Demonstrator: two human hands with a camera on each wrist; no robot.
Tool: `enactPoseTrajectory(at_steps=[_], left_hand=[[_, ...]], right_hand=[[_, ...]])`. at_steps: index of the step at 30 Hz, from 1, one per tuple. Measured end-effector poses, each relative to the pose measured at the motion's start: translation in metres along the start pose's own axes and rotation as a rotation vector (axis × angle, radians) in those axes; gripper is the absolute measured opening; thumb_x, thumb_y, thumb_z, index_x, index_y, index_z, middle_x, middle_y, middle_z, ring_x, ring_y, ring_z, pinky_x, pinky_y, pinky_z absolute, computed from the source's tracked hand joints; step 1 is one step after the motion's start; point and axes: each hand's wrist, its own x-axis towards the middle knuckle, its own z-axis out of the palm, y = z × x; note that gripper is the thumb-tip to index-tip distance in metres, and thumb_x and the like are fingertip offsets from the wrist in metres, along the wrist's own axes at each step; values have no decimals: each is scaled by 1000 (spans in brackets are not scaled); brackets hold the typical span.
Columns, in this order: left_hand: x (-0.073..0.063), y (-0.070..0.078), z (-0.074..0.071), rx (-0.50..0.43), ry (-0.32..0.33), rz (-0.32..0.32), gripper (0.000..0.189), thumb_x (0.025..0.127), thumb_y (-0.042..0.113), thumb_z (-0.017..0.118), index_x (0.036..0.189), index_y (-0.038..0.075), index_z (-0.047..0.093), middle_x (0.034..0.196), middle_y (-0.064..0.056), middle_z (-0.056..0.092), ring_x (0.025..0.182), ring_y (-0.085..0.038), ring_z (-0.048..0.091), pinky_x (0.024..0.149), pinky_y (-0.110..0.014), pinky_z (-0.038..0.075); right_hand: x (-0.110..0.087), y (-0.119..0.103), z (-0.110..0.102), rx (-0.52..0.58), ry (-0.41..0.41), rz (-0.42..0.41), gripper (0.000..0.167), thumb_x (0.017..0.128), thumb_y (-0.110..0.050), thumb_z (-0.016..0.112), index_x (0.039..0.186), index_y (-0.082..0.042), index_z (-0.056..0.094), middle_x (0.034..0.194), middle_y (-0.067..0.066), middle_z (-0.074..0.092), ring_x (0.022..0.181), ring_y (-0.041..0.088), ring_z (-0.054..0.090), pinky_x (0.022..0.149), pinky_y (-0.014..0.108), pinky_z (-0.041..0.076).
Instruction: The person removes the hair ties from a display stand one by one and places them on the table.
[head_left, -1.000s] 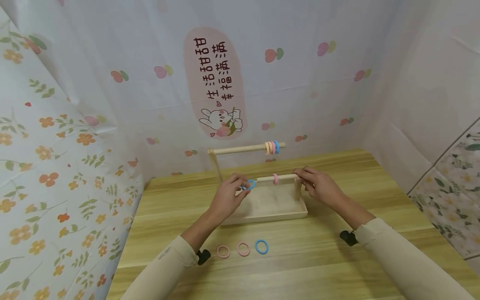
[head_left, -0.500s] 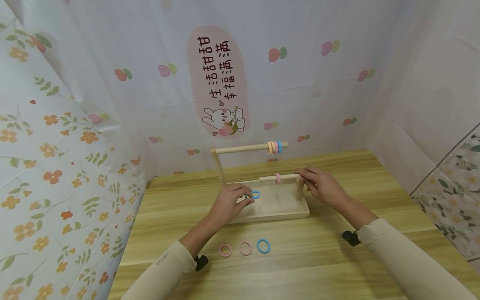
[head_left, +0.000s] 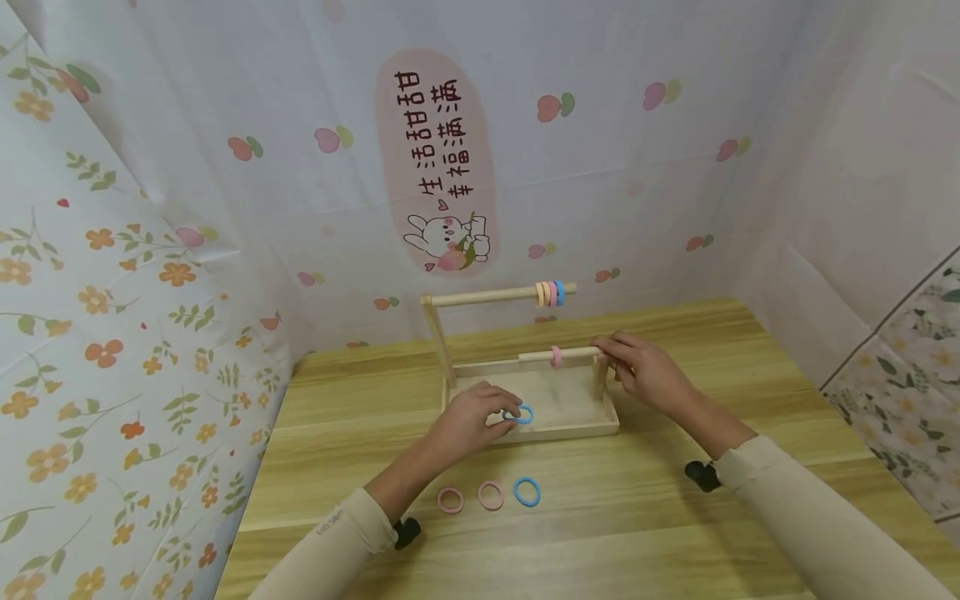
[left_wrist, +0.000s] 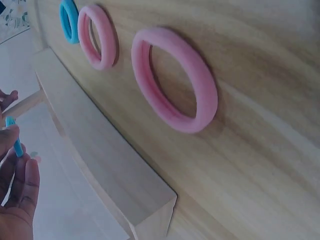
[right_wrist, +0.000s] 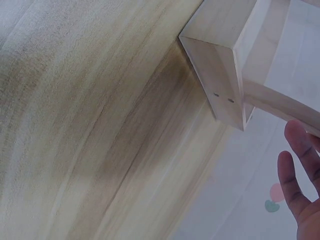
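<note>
My left hand [head_left: 472, 419] pinches a blue hair tie [head_left: 527, 414] between thumb and fingers, over the front of the wooden stand's tray base [head_left: 577, 431]. In the left wrist view, that blue hair tie [left_wrist: 18, 146] appears edge-on at the fingertips. My right hand [head_left: 651, 371] holds the right end of the stand's lower rod [head_left: 534, 357], above its short post [head_left: 599, 379]. One pink hair tie [head_left: 556, 357] hangs on that rod. Further back, the upper rod [head_left: 480, 297] carries several cream, pink and blue hair ties [head_left: 550, 293] near its right end.
In front of the stand, two pink hair ties, the left one [head_left: 450, 500] and the middle one [head_left: 491, 496], lie in a row with a blue one [head_left: 527, 492] on the wooden table [head_left: 600, 533]. A printed curtain [head_left: 600, 183] hangs close behind the stand.
My left hand has come away from the lower rod's free left end, down and toward me, with the blue hair tie still pinched. My right hand stays at the rod's right end.
</note>
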Motion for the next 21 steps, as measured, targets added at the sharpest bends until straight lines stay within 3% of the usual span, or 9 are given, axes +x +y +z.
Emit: enactPoseTrajectory(at_steps=[11, 21], left_hand=[[0, 11, 13, -92, -116, -10, 21, 95, 13, 90, 112, 11, 78, 119, -4, 81, 109, -21, 76, 92, -23, 64], [1, 17, 28, -97, -196, -24, 27, 98, 21, 88, 119, 15, 73, 118, -2, 78, 109, -17, 77, 95, -21, 60]], right_hand=[[0, 1, 0, -10, -9, 13, 35, 98, 11, 75, 132, 3, 77, 102, 9, 72, 67, 6, 57, 57, 25, 50], [-1, 4, 4, -27, 2, -2, 35, 99, 9, 76, 133, 0, 77, 101, 7, 71, 67, 5, 55, 56, 24, 49]])
